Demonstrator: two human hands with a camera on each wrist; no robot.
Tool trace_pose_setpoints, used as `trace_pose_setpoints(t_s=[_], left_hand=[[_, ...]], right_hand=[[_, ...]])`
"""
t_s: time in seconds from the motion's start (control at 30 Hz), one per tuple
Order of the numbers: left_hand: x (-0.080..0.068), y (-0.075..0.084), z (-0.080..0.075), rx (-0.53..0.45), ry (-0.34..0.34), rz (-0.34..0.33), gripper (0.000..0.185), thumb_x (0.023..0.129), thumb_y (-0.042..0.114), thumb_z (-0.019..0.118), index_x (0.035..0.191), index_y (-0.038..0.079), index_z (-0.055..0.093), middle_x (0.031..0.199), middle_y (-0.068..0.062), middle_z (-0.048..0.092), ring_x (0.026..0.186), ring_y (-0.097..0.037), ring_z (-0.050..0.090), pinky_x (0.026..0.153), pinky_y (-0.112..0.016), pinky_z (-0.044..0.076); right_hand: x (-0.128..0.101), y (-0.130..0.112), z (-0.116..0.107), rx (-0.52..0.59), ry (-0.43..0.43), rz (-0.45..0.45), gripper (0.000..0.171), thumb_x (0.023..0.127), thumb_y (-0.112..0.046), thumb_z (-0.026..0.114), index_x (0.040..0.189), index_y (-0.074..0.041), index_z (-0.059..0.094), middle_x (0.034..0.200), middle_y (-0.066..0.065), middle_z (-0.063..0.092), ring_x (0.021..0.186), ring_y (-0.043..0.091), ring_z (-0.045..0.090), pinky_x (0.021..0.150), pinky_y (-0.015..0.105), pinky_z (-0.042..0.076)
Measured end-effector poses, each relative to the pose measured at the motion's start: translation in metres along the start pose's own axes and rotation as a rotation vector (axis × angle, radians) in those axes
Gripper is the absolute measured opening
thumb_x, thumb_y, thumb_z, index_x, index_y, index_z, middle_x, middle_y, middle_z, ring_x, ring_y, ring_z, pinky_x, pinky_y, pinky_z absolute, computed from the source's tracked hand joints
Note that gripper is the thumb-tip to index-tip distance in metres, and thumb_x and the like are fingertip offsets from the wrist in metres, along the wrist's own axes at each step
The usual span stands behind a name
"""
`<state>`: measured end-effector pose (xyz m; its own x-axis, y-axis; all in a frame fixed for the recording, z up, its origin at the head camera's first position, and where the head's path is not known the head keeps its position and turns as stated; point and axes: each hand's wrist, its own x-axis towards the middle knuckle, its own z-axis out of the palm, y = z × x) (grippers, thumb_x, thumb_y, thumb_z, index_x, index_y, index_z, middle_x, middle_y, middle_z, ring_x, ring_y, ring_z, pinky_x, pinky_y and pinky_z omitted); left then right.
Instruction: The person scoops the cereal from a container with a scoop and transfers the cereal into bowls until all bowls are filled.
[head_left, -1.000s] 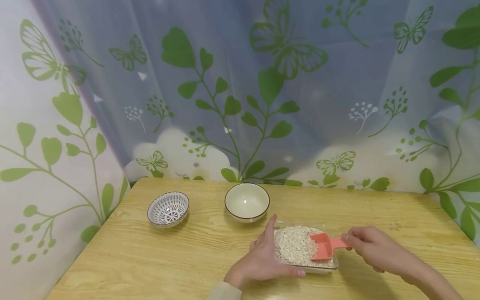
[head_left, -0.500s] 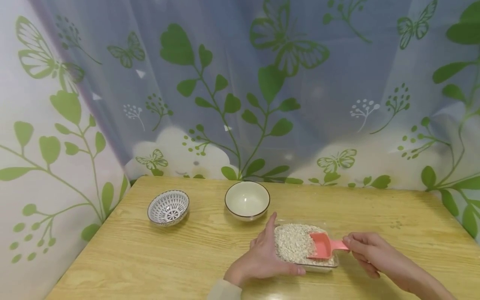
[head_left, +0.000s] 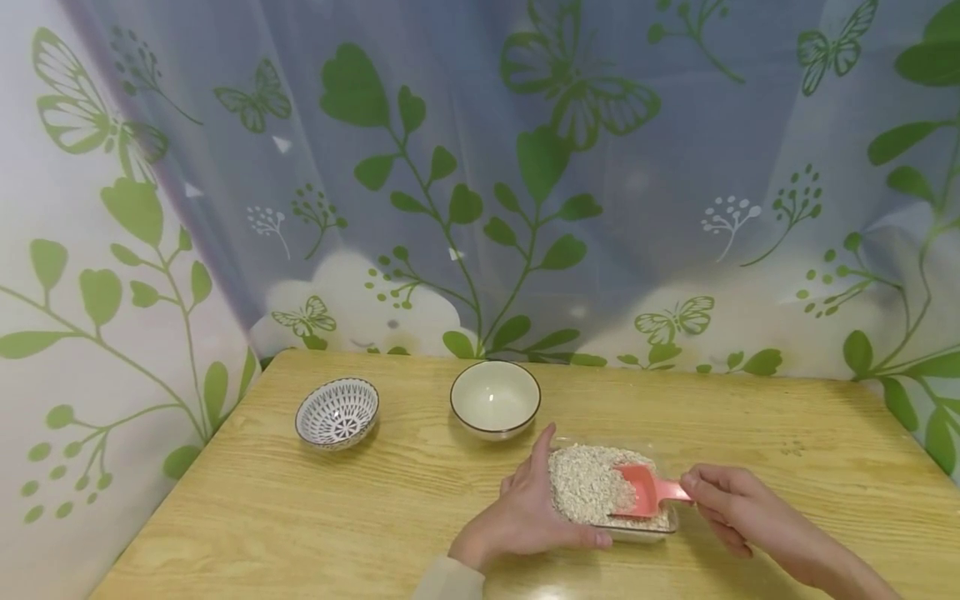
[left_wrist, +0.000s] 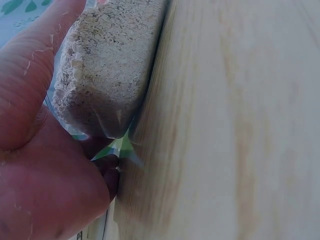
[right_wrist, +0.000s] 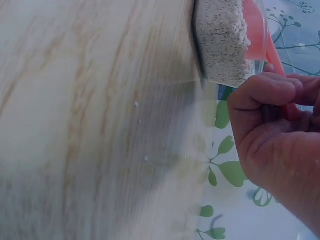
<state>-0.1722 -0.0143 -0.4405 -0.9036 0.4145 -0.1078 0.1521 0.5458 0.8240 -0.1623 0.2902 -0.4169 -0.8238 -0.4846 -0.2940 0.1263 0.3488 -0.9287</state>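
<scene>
A clear rectangular container [head_left: 643,532] full of rolled oats [head_left: 588,483] stands on the table. My left hand [head_left: 517,512] holds its left end, thumb along the near side and index finger reaching toward the far corner. In the left wrist view, the thumb [left_wrist: 37,55] lies against the container's side. My right hand [head_left: 742,508] grips the handle of a pink scoop [head_left: 643,492], whose front edge is sunk in the oats near the right end. The right wrist view shows its fingers curled round the scoop handle [right_wrist: 275,57].
A cream bowl [head_left: 495,400] with a dark rim stands behind the container. Farther left is a smaller black-and-white patterned bowl [head_left: 337,414]. A leaf-and-butterfly curtain [head_left: 450,167] hangs behind the wooden table [head_left: 300,525]. Small white crumbs [right_wrist: 146,158] lie on the wood.
My right hand and the scoop have moved slightly left, and the scoop's edge sits farther into the oats. The left hand keeps its place on the container.
</scene>
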Motion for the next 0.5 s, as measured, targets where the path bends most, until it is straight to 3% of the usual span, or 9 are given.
trace_pose_setpoints(t_s=[0.27,0.5], left_hand=[[0.000,0.001,0.000,-0.003,0.000,-0.012,0.141,0.064,0.057,0.093,0.163,0.040,-0.005,0.170,-0.014,0.022,0.154,-0.044,0.024,0.122,-0.070,0.020],[-0.001,0.001,-0.001,-0.003,-0.003,-0.020,0.141,0.064,0.059,0.092,0.163,0.041,-0.007,0.170,-0.016,0.022,0.154,-0.047,0.023,0.121,-0.072,0.020]], right_hand=[[0.004,0.000,0.006,0.017,0.003,0.022,0.037,0.114,-0.029,0.033,0.088,-0.005,0.045,0.061,-0.007,0.038,0.048,0.006,0.034,0.040,0.028,0.033],[0.007,-0.003,0.013,-0.035,0.050,0.060,0.049,0.113,-0.032,0.034,0.096,0.014,0.037,0.062,-0.006,0.037,0.048,0.006,0.034,0.041,0.023,0.036]])
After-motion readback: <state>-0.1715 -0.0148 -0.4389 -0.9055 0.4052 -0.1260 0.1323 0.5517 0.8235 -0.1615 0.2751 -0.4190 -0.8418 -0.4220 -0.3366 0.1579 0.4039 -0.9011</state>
